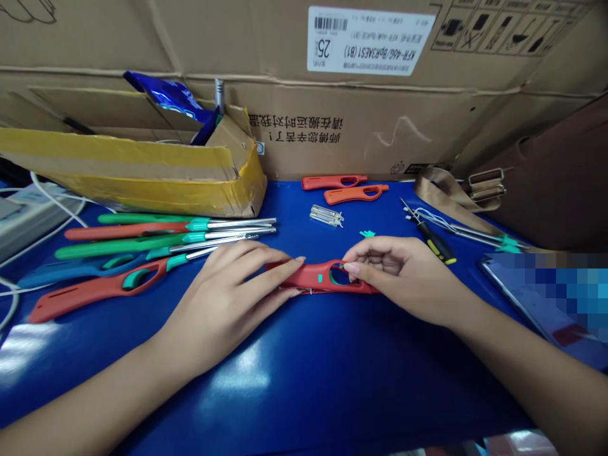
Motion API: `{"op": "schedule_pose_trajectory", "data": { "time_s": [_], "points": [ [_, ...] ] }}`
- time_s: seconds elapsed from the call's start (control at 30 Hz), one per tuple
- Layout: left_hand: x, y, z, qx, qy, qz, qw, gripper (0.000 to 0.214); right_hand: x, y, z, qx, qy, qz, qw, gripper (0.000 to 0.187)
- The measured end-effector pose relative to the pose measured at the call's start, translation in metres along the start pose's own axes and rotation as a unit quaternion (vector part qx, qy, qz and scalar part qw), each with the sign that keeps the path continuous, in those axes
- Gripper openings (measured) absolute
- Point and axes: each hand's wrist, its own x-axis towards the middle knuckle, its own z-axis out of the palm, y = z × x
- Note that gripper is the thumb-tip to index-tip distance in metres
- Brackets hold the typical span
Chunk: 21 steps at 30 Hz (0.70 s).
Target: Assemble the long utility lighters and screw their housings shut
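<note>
A red lighter casing (308,277) lies crosswise in front of me, with a small teal piece showing in a slot and more teal inside its trigger opening. My left hand (223,294) grips its left end, thumb on the near side and fingers over the top. My right hand (403,275) pinches the casing at the trigger opening, thumb against the index finger. Whether a small part sits between those fingertips I cannot tell. Beyond the casing are a small teal part (367,234), several slim clear-and-metal parts (326,216) and two orange-red casing pieces (356,193).
Several long-nosed lighters (118,245) lie at left, before a yellow-taped cardboard box (190,183). A screwdriver (434,242), metal rods (475,234) with a teal piece, a tan strap (446,193) and a phone (532,304) are at right. A large carton (370,139) stands behind.
</note>
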Motion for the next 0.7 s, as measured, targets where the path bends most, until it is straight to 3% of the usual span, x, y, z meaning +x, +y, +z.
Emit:
{"op": "schedule_pose_trajectory", "data": {
  "time_s": [0.1, 0.2, 0.27, 0.33, 0.4, 0.5, 0.7],
  "points": [
    [-0.001, 0.001, 0.0, -0.007, -0.01, 0.0, 1.0, 0.036, 0.001, 0.0, 0.0, -0.001, -0.009, 0.009, 1.0, 0.016],
    [0.001, 0.003, -0.001, -0.022, 0.002, -0.046, 0.999, 0.031, 0.001, 0.002, -0.001, -0.098, 0.068, -0.076, 0.99, 0.017],
    [0.002, 0.003, -0.002, -0.023, 0.017, -0.098, 0.995, 0.029, 0.0, 0.001, -0.003, -0.2, 0.148, -0.169, 0.954, 0.02],
    [0.004, 0.004, -0.002, -0.023, 0.029, -0.14, 0.99, 0.028, -0.003, 0.0, -0.005, -0.267, 0.176, -0.23, 0.919, 0.017],
    [0.004, 0.005, -0.001, -0.038, 0.032, -0.167, 0.985, 0.026, -0.005, -0.003, -0.006, -0.294, 0.118, -0.255, 0.913, 0.009],
    [0.004, 0.007, 0.002, -0.096, 0.022, -0.2, 0.975, 0.024, -0.008, -0.005, -0.007, -0.347, -0.012, -0.273, 0.897, 0.012],
    [0.002, 0.01, 0.006, -0.162, 0.002, -0.212, 0.964, 0.026, -0.005, 0.001, -0.004, -0.405, -0.056, -0.245, 0.879, 0.011]
  ]
}}
